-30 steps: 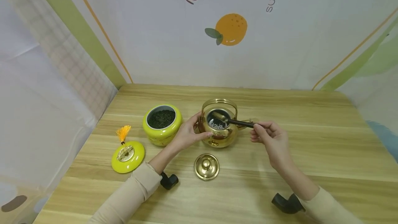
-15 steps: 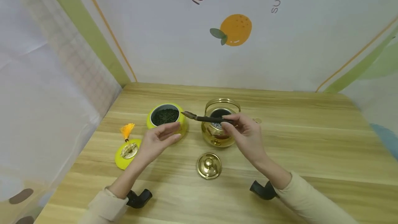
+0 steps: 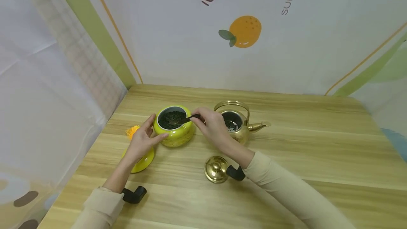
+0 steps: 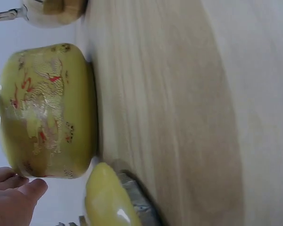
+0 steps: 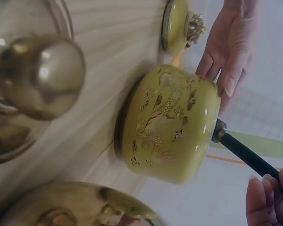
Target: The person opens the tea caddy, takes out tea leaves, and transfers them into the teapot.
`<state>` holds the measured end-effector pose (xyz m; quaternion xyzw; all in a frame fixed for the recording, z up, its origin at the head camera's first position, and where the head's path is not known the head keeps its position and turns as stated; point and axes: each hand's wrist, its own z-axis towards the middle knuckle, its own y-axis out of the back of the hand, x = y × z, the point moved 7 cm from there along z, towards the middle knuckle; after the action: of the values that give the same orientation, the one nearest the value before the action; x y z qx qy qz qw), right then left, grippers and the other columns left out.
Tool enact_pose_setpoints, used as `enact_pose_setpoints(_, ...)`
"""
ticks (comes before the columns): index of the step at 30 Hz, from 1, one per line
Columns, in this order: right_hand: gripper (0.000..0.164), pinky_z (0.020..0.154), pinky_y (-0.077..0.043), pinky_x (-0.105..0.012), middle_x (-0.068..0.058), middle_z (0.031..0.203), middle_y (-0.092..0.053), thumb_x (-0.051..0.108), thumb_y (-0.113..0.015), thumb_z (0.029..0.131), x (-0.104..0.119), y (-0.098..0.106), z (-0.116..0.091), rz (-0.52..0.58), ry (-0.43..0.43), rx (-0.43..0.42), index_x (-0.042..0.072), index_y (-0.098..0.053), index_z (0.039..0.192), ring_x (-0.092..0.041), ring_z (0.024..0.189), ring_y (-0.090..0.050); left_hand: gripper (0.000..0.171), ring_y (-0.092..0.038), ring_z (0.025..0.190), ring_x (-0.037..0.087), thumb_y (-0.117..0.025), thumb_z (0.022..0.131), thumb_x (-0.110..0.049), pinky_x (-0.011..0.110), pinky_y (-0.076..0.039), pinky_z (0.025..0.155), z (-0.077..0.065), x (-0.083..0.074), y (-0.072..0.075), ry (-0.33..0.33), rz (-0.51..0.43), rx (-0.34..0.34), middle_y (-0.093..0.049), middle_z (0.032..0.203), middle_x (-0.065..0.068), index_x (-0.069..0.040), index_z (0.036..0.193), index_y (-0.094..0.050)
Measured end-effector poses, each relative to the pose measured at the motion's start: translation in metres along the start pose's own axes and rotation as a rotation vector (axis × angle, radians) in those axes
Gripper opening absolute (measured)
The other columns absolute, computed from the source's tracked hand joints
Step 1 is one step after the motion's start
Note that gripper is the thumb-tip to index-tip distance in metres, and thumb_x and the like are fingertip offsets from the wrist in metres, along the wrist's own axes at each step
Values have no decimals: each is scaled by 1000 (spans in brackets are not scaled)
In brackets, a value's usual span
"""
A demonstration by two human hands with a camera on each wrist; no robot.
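Observation:
A yellow tea jar stands lidless on the table, with dark tea leaves inside. My left hand rests against the jar's left side, fingers and thumb fairly straight. Between thumb and fingers, my right hand pinches the dark handle of a tea scoop; the scoop's head dips into the jar among the leaves. Behind my right hand and wrist, a brass teapot is partly hidden, its top uncovered and some dark leaves inside. In the right wrist view, a dragon pattern shows on the jar's side.
The brass teapot lid lies on the wooden table in front of the teapot. The yellow jar lid with its orange tassel is left of the jar, partly behind my left hand. A printed cloth hangs at the back.
My right hand has carried the scoop leftward from over the teapot into the jar. My left hand has left the teapot and moved to the jar's left side.

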<state>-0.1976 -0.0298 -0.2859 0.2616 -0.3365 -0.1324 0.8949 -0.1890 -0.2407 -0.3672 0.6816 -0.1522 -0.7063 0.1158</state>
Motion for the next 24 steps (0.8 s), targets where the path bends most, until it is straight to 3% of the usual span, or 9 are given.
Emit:
enact_pose_setpoints(9, 6, 63, -53, -28, -5, 85, -69, 11, -66, 87, -1, -22, 13, -148, -31, 85, 5, -66, 88, -15, 71, -61, 91, -11, 144, 30, -71, 85, -18, 43, -19, 118, 7, 8, -2, -22, 23, 14, -8, 156, 21, 5, 148, -9)
enact_pose_setpoints(13, 6, 68, -55, -30, -6, 88, -70, 11, -66, 87, -5, -28, 15, -158, -55, 108, 5, -66, 89, -17, 77, -64, 92, -13, 144, 29, -71, 85, -20, 40, -21, 117, 7, 9, -3, -15, 21, 13, -8, 156, 20, 3, 149, -9)
enact_pose_setpoints(24, 8, 64, -54, -28, -6, 91, -71, 11, -67, 86, -11, -45, 13, -184, -88, 142, 5, -64, 91, -18, 78, -65, 93, -14, 144, 26, -71, 85, -22, 38, -22, 117, 7, 9, -3, -12, 9, 18, -8, 157, 17, 0, 150, -8)
